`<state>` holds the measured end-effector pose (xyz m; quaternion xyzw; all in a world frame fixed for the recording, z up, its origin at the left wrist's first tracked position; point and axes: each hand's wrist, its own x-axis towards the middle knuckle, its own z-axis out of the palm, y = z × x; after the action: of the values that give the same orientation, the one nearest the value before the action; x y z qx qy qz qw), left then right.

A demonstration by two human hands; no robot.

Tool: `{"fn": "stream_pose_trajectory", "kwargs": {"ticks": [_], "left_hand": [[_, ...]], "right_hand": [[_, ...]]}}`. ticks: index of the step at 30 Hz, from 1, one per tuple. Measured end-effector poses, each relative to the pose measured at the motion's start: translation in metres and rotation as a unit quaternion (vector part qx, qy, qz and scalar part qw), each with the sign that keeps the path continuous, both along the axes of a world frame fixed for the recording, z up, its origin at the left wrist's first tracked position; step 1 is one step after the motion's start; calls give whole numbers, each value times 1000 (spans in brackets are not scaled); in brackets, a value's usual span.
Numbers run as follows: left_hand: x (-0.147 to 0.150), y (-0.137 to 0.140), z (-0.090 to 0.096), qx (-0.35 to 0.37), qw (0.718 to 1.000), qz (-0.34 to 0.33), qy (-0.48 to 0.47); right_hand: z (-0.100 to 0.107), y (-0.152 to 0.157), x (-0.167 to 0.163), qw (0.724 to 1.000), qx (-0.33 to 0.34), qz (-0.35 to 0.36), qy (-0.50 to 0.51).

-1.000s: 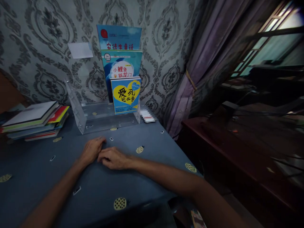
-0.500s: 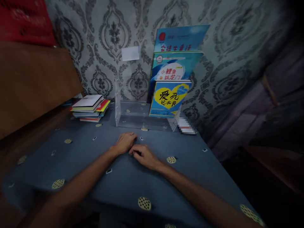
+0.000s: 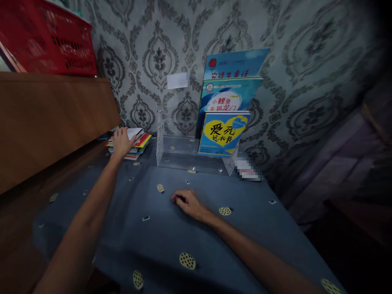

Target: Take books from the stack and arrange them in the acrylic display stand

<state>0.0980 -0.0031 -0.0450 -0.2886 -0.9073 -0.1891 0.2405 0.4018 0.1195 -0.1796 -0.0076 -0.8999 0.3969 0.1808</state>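
My left hand [image 3: 121,142] reaches out over the stack of books [image 3: 139,146] at the back left. Its fingers lie across the top book, which has a white cover [image 3: 134,132], with the thumb apart on the right side. Whether it has any grip on that book is not visible. My right hand [image 3: 189,203] rests on the tablecloth near the middle, fingers curled in loosely and nothing seen in them. Beyond it stands a clear acrylic rack [image 3: 196,163]. On the rack's right side a blue book with a yellow heart [image 3: 223,134] leans before two taller blue books [image 3: 228,96].
A dark blue cloth with pineapple prints covers the table [image 3: 122,212]. A blurred-out item [image 3: 247,169] lies right of the rack. At left is a wooden cabinet [image 3: 55,126] bearing a red basket [image 3: 73,45]. A white paper [image 3: 177,81] shows against the patterned wall.
My left hand has moved from beside the right hand, away and to the left, onto the stack of books. My right hand stays where it was. The view has shifted slightly left.
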Motion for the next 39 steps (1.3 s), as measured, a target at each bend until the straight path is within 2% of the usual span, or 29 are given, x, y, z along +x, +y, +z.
{"fn": "stream_pose_trajectory", "kwargs": {"ticks": [2,6,10,14,22,30,39], "left_hand": [[-22,2,1,-53,998,-5,-30],[-53,5,-12,-160,981,-11,-108],[-66,-4,-20,-189,975,-15,-113],[-62,-18,-19,-196,976,-17,-98],[-36,-36,-22,-193,981,2,-26],[-16,-42,-12,-232,973,11,1],[-26,-42,-2,-276,961,-19,-10]], "right_hand": [[1,0,1,1000,4,-6,-3],[4,0,4,1000,-4,-4,-10],[4,0,4,1000,-4,-9,-13],[1,0,1,1000,-6,0,-9],[-1,-1,-1,1000,11,-4,-6],[1,-3,0,999,33,-2,2],[6,-5,3,999,41,-2,2]]}}
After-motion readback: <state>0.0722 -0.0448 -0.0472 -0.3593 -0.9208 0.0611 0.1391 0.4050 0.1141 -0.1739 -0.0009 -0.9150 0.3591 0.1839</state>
